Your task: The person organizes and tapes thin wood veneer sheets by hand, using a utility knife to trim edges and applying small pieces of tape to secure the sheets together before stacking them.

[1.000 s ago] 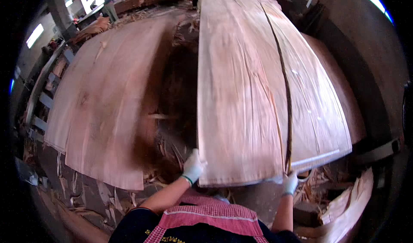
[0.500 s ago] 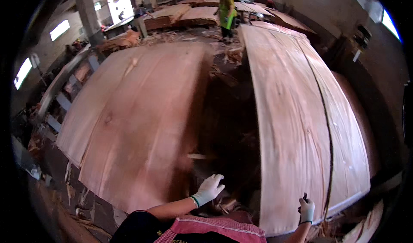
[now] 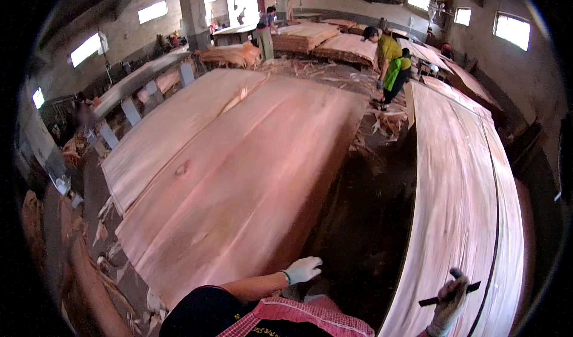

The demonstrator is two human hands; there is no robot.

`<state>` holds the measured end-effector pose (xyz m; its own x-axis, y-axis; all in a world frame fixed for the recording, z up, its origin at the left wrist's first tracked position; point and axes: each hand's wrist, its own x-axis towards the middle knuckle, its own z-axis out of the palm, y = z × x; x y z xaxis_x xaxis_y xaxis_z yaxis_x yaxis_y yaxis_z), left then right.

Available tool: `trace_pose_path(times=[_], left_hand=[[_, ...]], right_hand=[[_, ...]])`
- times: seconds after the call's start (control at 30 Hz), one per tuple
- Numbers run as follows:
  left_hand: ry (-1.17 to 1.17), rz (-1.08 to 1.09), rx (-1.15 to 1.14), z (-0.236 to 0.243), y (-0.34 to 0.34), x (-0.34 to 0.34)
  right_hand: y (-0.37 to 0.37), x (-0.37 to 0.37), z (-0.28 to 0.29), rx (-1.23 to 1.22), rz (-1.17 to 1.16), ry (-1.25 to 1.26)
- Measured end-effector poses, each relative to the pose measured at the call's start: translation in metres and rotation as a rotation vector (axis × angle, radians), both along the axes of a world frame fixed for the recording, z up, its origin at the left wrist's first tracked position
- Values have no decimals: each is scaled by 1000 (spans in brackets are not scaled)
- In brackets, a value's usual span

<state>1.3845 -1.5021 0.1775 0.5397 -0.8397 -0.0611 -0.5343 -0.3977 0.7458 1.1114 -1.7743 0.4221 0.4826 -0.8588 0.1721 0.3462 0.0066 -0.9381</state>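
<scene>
My left hand (image 3: pixel 304 270), in a white glove, hangs over the dark gap between two wide stacks of wood veneer. It holds nothing, and its fingers are loosely stretched out. Over the near end of the right veneer stack (image 3: pixel 447 217), my gloved right hand (image 3: pixel 452 301) is closed round a thin, dark, straight blade (image 3: pixel 428 302) that sticks out on both sides of the fist. A long dark split runs lengthwise through that stack's top. The left veneer stack (image 3: pixel 227 182) is pinkish, with a knot and long seams in its top sheets.
At the gap's far end a person (image 3: pixel 391 62) in a green apron bends over torn veneer scraps (image 3: pixel 388 125). Another person (image 3: pixel 265 32) stands farther back beside more veneer stacks (image 3: pixel 307 35). A long rail (image 3: pixel 140 80) on posts lies to the left. Scraps litter the floor.
The view has swung left, so the stacks sit farther right. The person in the green apron has bent down. My right hand has turned, showing the blade crosswise; my left hand still holds nothing.
</scene>
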Motion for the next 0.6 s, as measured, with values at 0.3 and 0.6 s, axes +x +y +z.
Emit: trace_pose_path(times=[0.3,0.6], left_hand=[[56,330,370,-68,-9,197],[83,-103,601,-116,-160,396]], right_hand=[[-61,290,179,-284,1473,-868],[-203,508,180,-371,1547,-1437]])
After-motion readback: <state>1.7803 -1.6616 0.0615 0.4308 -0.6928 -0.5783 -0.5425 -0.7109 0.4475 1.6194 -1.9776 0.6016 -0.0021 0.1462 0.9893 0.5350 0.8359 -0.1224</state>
